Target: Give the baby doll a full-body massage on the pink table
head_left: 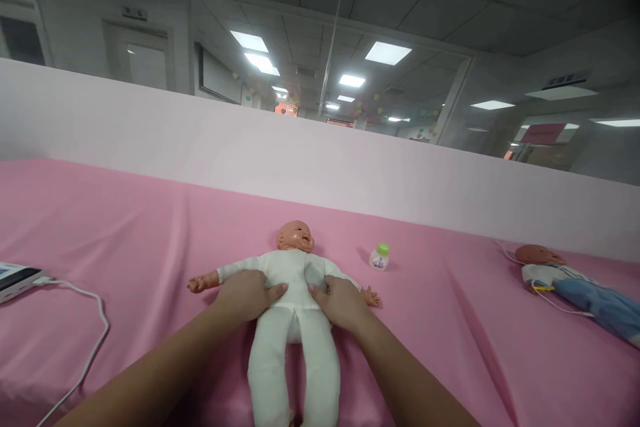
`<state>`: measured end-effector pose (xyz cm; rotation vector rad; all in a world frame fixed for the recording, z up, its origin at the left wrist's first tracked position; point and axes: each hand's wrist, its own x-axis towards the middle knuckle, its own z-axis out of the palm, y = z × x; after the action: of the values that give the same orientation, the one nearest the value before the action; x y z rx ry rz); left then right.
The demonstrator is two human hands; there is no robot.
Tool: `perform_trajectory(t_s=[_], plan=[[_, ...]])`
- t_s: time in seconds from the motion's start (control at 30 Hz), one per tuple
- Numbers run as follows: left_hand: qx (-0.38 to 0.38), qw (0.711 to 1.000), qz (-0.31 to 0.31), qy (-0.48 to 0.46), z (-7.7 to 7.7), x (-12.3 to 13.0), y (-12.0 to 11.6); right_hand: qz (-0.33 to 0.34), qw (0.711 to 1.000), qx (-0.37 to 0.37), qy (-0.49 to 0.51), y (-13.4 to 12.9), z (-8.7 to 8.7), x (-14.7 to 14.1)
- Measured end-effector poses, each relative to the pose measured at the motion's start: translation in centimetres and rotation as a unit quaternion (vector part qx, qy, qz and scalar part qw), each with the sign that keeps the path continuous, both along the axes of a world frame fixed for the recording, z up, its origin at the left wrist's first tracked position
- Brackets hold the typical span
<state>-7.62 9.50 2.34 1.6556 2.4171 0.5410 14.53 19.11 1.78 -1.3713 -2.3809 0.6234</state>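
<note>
Left hand (246, 293) and right hand (344, 303) clasp doll's (294, 273) waist from either side, head toward tabletop's (425, 327) far edge, legs nearward

A training room resembling a nursing classroom is indicated by baby mannequins (295, 280) laid on a pink-covered surface (415, 347).

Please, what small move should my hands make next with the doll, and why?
Perhaps slide the left hand behind the head: it and the right hand are at the torso, while the head lies on the pink cloth without either hand.
</note>
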Motion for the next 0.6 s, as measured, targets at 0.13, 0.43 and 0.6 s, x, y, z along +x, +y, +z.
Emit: perform_trajectory(t_s=[0.13, 0.43, 0.6], plan=[[-0.015, 0.998, -0.010, 0.056, 1.4, -0.7, 0.8, 0.016, 0.999, 0.022, -0.038, 0.9, 1.1, 0.4], [0.228, 0.933, 0.033, -0.277, 2.2, -2.4, 12.1, -0.020, 0.928, -0.096, 0.358, 11.0, 1.5, -6.0], [0.266, 0.907, 0.040, -0.324, -0.1, -1.7, 15.9, 0.022, 0.843, -0.210, 0.496, 13.8, -2.0, -10.2]])
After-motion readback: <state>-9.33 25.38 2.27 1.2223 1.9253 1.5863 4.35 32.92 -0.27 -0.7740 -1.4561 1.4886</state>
